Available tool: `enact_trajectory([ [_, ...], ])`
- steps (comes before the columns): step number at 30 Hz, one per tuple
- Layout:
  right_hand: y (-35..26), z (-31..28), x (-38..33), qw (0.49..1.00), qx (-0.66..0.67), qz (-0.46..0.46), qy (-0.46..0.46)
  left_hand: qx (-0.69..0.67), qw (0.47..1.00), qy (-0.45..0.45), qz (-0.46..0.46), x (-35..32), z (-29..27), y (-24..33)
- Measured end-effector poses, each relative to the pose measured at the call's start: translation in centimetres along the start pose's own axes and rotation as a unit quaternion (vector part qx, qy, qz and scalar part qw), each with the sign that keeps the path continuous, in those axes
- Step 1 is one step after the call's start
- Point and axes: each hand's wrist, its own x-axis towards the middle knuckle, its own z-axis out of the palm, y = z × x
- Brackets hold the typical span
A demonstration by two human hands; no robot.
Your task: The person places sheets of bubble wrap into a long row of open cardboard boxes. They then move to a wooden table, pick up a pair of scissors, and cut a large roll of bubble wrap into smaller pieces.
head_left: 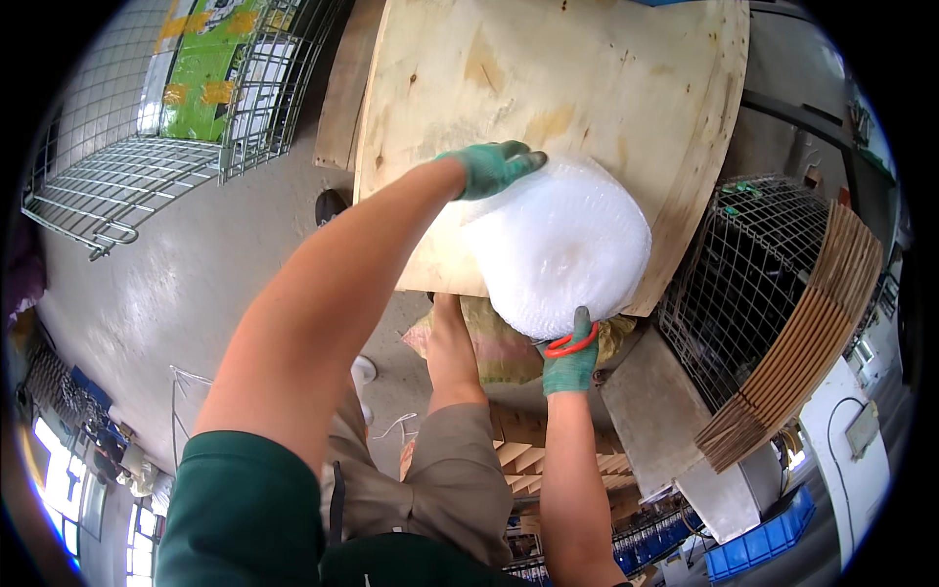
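Bracketed between two green gloves at the near edge of a plywood board (558, 68): a rounded mass of white bubble wrap (567, 249). Steadied along its far left side by the left hand (494, 168), with fingers stretched out rather than curled, probably to check the soft bulk without crushing it. Braced at the near side by the right hand (569, 372), with thumb pointing up against the plastic, perhaps to stop a slide off the board, given a seeming overhang there. Hooked on that same hand, a red loop (559, 350), likely a scissors handle, apparently carried this way to leave the thumb free. Impossible to tell the tightness of the right fingers' grip, hidden from above. Impossible to tell, too, the contents of the white layers, if any.

Below the board's near edge, a woven sack (489, 347), partly screened by a leg. At left, a wire cage (137, 176) around a green box (201, 88), presumably for containment. Ranged beside a second cage (734, 284) at right, flattened cardboard (797, 342) in close layers, likely to save room. Farther down, a blue bin (763, 536).
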Motion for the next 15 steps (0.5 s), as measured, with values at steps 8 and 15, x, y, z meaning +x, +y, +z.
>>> enact_trajectory([
  [8, 2.2, 0.5, -0.8, 0.995, 0.077, 0.041, -0.039, -0.166, 0.964, 0.155, 0.138, -9.6, 3.8, -3.2],
  [15, 2.0, 1.9, -4.1, 0.989, 0.085, 0.123, -0.024, -0.127, 0.969, 0.168, 0.132, -11.0, 3.7, -1.6],
])
